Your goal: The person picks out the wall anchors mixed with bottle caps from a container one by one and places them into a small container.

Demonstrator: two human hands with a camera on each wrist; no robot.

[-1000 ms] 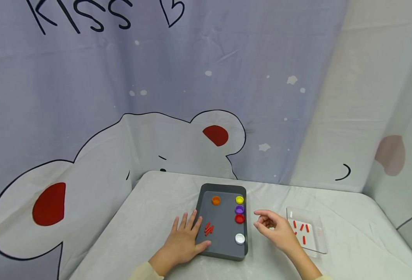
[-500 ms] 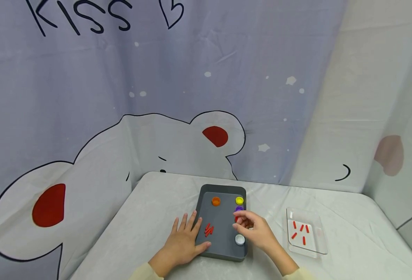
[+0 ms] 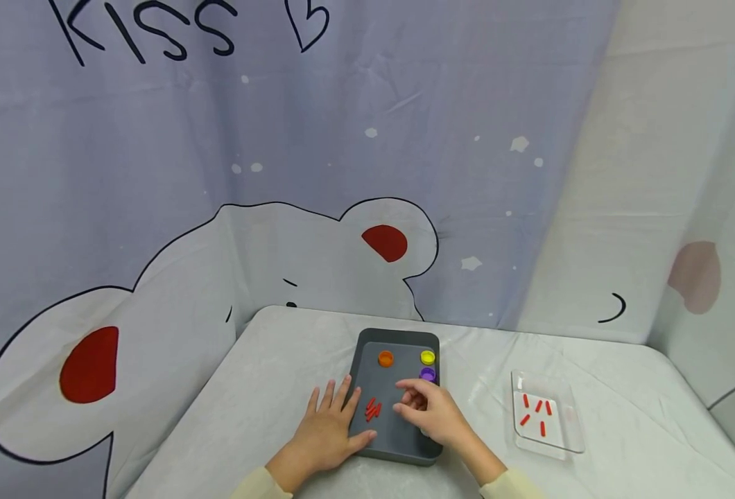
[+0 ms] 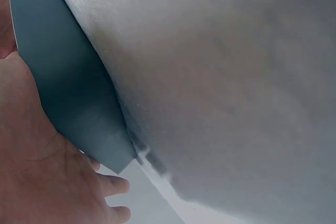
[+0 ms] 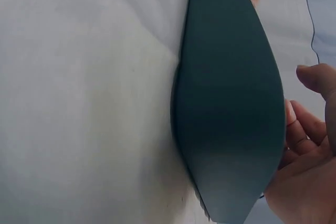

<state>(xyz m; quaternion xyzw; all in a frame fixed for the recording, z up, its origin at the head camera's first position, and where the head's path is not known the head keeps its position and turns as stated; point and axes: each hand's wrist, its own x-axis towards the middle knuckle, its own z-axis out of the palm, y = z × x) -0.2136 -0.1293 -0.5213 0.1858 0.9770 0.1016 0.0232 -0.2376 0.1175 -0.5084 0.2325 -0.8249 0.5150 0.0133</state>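
A dark grey tray (image 3: pixel 395 440) lies on the table; its side wall (image 4: pixel 73 72) fills much of the left wrist view. My left hand (image 3: pixel 325 433) rests on its left edge, fingers straight and spread. Over the tray's right part hovers my right hand (image 3: pixel 435 417), thumb and index finger apart with nothing visible between them; the other fingers (image 5: pixel 304 127) curl loosely. Several small red sticks (image 3: pixel 373 410) lie between the hands. An orange cap (image 3: pixel 385 358), a yellow cap (image 3: pixel 427 357) and a purple cap (image 3: pixel 427 374) sit farther back. The right hand hides the red and white caps.
Right of the tray stands a clear plastic box (image 3: pixel 570 416) with several red sticks (image 3: pixel 543 428) spread over its white bottom. White cloth (image 3: pixel 305 339) covers the table. A printed curtain (image 3: pixel 317 125) hangs behind it.
My right hand has come in from the right of the tray to above it, now covering the red and white caps. The left hand has stayed in place.
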